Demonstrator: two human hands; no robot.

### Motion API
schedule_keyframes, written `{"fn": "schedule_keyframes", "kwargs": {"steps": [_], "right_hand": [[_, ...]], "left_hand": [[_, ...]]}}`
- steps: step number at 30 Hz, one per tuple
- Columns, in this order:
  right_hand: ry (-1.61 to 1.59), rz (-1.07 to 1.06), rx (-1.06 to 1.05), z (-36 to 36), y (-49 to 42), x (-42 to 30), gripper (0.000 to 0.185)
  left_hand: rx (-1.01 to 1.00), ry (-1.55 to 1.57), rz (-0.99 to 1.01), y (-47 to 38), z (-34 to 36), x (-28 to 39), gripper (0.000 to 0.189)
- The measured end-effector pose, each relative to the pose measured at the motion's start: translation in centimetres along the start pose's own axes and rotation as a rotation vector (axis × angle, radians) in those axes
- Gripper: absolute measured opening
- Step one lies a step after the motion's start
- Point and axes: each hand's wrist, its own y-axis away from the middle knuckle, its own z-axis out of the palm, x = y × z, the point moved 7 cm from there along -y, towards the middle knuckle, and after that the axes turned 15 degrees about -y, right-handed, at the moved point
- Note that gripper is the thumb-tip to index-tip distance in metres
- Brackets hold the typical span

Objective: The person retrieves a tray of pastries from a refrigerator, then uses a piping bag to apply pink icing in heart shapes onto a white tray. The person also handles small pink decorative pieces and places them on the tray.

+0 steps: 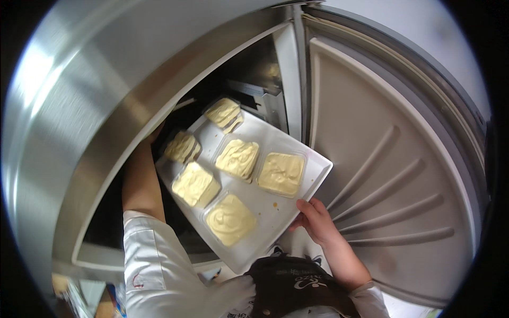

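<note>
A white rectangular tray is tilted across the doorway of an open stainless-steel refrigerator cabinet. My right hand grips its near right edge, thumb on top and fingers underneath. Several clear square plastic tubs stand on it, filled with a pale yellow cream dessert. One tub sits near the front edge and another tub near the right corner. Brown layers show through the side of a tub at the far end. My left arm reaches into the dark cabinet left of the tray; its hand is mostly hidden in shadow.
The cabinet door, with a ribbed inner panel, hangs open on the right. A pale frame edges the opening. Metal brackets are inside, beyond the tray. Assorted items lie at lower left, outside the cabinet.
</note>
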Motion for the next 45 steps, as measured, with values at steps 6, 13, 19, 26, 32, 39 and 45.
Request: {"fn": "schedule_keyframes", "kwargs": {"steps": [6,13,19,26,32,39,45], "right_hand": [[0.023,-0.012,-0.058,0.2,-0.5,0.0,0.049],[0.025,-0.010,-0.046,-0.1,-1.1,0.1,0.043],[0.022,-0.006,-0.112,0.0,-1.6,0.1,0.043],[-0.009,-0.003,-0.226,-0.1,-3.1,0.6,0.042],[0.056,-0.030,-0.392,3.5,-11.1,4.0,0.048],[1.315,-0.680,-0.009,9.3,-14.7,-0.2,0.045],[1.509,-0.967,-0.059,15.2,-13.6,-1.1,0.035]], "left_hand": [[0.135,-0.218,-0.086,3.2,-2.8,-1.4,0.016],[0.214,-0.150,-0.186,10.9,-2.6,-3.1,0.006],[0.193,-0.138,-0.183,22.3,0.9,-3.5,0.016],[0.037,-0.274,-0.073,37.9,6.1,-2.2,0.022],[-0.147,-0.150,-0.207,45.4,6.2,-2.0,0.023],[-0.291,-0.068,-0.313,50.7,3.9,-6.7,0.028],[-0.317,-0.040,-0.376,51.5,1.0,-9.3,0.027]]}}
